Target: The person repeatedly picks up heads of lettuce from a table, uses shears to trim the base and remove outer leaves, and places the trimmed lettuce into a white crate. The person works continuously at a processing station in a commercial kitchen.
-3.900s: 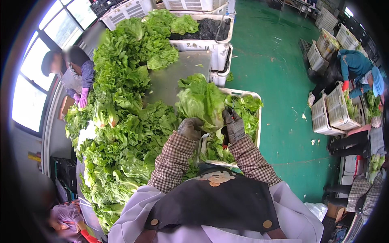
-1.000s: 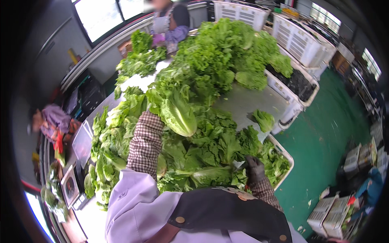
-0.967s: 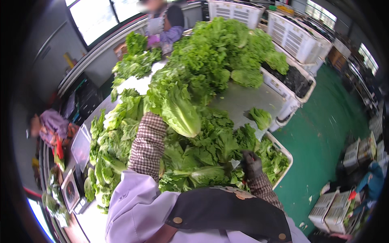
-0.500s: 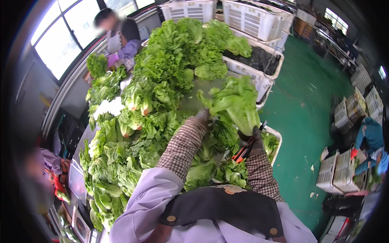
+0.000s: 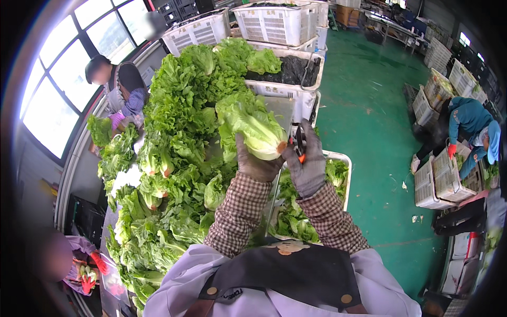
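Note:
A head of leafy green lettuce [image 5: 253, 129] lies tilted in my gloved left hand [image 5: 256, 161], whose fingers are wrapped round its underside. Its leaves point up and left, while the brownish cut stem end faces right. My gloved right hand [image 5: 307, 166] is closed round an orange-and-black hand tool [image 5: 301, 146] that looks like shears; its jaws cannot be made out. The right thumb is close against the stem end. To the left, many more lettuces [image 5: 179, 100] are piled on the table. Below my hands, a white crate [image 5: 347, 182] holds loose green leaves.
White crates [image 5: 274, 24] are stacked beyond the pile, one lined with black plastic [image 5: 296, 71]. Green floor [image 5: 369, 105] stretches off to the right. One person [image 5: 124, 84] is across the pile, another [image 5: 87, 264] at lower left, and one in blue [image 5: 470, 124] bends over crates at right.
The lettuce has come left and turned, its stem end now facing right. My left hand has moved under it, and my right hand has come up with the tool. The whole view has shifted.

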